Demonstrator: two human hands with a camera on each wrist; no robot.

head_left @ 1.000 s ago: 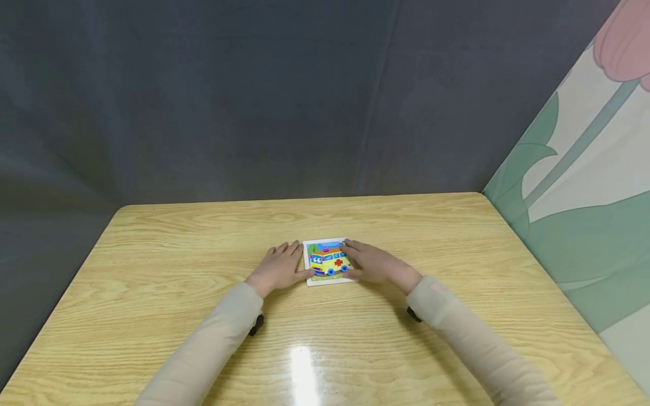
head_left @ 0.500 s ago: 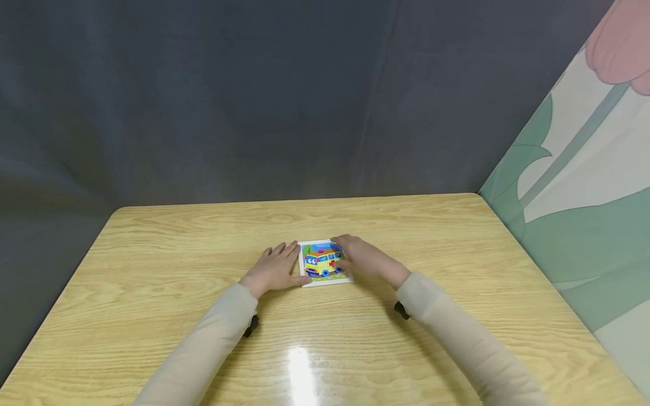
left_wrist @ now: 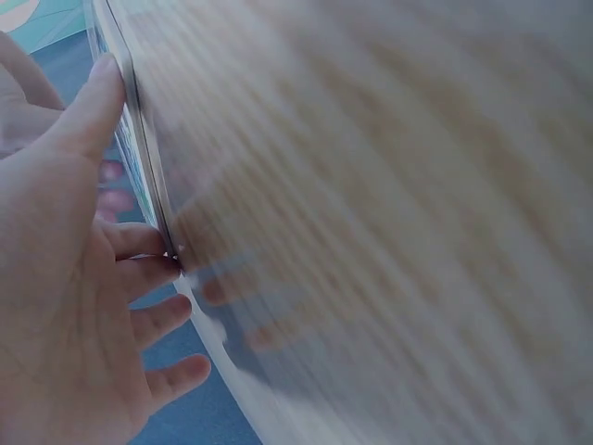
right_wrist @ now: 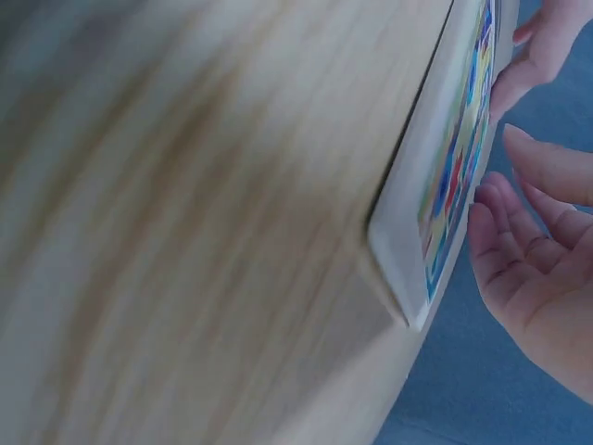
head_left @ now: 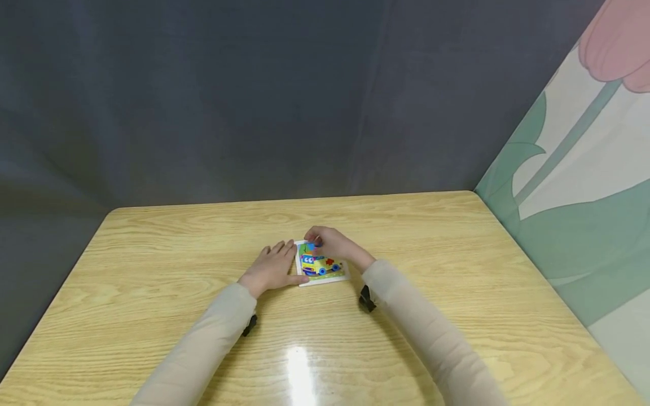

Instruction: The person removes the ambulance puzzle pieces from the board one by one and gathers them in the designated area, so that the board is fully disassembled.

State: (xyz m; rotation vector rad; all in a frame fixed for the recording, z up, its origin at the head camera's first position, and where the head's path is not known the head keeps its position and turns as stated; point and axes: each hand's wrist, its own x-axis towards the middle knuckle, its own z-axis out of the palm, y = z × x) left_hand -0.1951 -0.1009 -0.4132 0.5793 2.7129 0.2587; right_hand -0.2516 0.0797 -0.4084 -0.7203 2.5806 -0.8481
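A white-framed picture board with a yellow cartoon ambulance on it lies flat on the table. My left hand rests at the board's left side, fingers spread and fairly straight, the thumb over the near left corner. Its thumb and fingertips touch the board's edge in the left wrist view. My right hand is over the far part of the picture, hiding its top and far right corner. In the right wrist view the loosely bent fingers are at the picture's surface, thumb apart, and no held thing shows.
The wood-grain table extends around the board. Behind it hangs a dark curtain, and a flower-patterned cloth borders the right side. Light reflects off the table near the front.
My right hand has moved left and away from me, from the board's right edge to over its top part. My left hand has stayed at the left edge.
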